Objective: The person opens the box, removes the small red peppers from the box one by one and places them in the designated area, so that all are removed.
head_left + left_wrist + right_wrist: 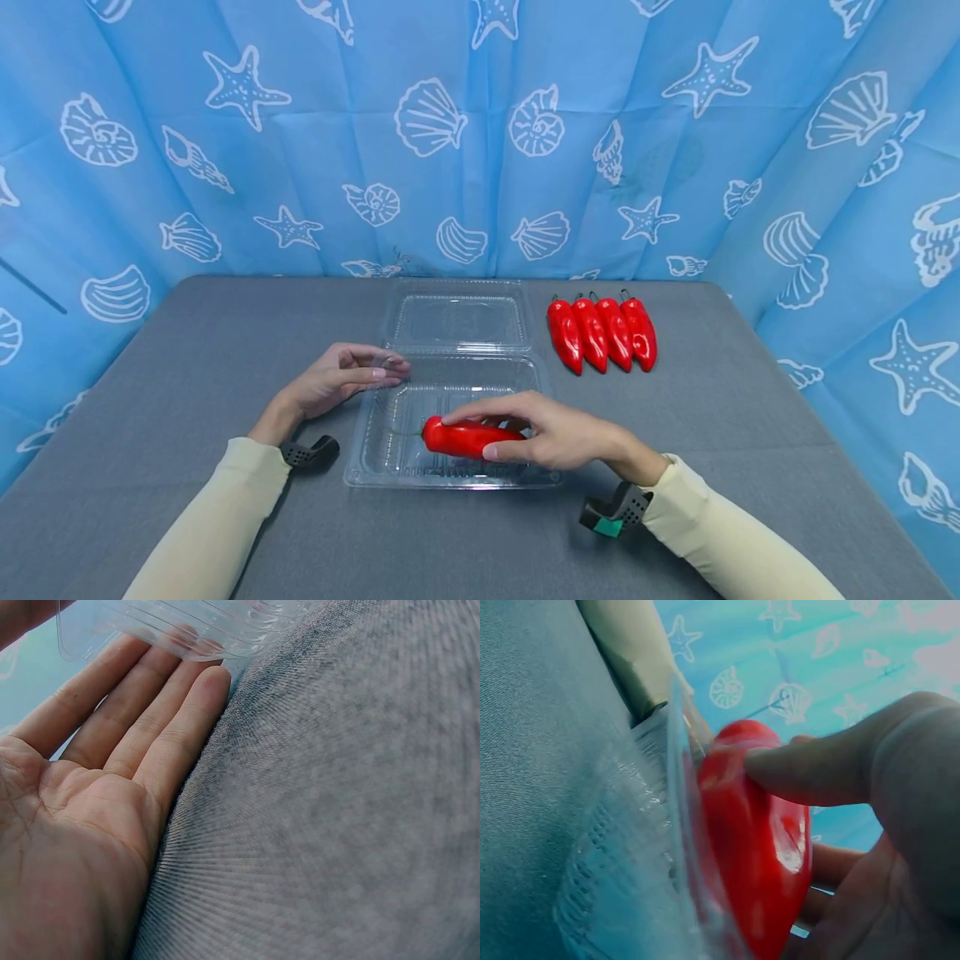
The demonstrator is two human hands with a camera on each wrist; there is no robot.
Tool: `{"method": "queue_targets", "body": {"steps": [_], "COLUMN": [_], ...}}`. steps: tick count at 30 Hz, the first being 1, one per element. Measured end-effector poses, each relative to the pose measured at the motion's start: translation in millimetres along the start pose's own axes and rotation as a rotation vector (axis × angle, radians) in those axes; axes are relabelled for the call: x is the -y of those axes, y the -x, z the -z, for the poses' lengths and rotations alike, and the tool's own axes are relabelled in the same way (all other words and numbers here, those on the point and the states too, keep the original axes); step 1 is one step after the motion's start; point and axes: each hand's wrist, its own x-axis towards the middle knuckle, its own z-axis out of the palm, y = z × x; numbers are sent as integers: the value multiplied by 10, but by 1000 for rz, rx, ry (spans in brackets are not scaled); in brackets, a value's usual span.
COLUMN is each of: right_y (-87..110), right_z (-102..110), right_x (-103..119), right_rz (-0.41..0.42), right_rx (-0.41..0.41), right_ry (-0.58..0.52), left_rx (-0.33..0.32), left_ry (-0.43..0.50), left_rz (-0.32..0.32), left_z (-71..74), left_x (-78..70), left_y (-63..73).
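A clear plastic clamshell box (375, 475) lies opened on the table, its lid (457, 321) folded back on the far side. My right hand (558, 433) grips a long red pepper (465, 439) between thumb and fingers, at the near part of the box's base. The pepper lies sideways, its green stem pointing left. In the right wrist view the thumb presses on the shiny pepper (754, 832) beside the clear wall. My left hand (337, 379) is at the box's left side; in the left wrist view its nearly straight fingers (127, 712) touch the clear plastic.
Several red peppers (603, 333) lie in a row right of the lid, stems toward the back. A grey cloth covers the table (465, 550). Behind it hangs a blue curtain (480, 167) with white shells and starfish. Each wrist wears a black camera band (309, 452).
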Motion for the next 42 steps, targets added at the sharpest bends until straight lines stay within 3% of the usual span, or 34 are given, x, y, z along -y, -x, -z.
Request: {"method": "queue_targets", "body": {"steps": [8, 17, 23, 30, 42], "right_y": [34, 121, 191, 316, 474], "right_z": [67, 201, 338, 558, 774], "right_x": [51, 143, 162, 139, 98], "right_rz": [40, -47, -25, 14, -72], "right_rx": [-115, -250, -329, -402, -473], "right_ry": [-42, -34, 25, 100, 98], "left_rx": [9, 34, 47, 50, 50], "left_ry": [-9, 6, 23, 29, 36], "left_rz": [-6, -21, -35, -45, -41], "left_z": [-7, 11, 17, 16, 18], "left_x": [1, 16, 12, 9, 19], "left_y": [5, 11, 12, 6, -4]}}
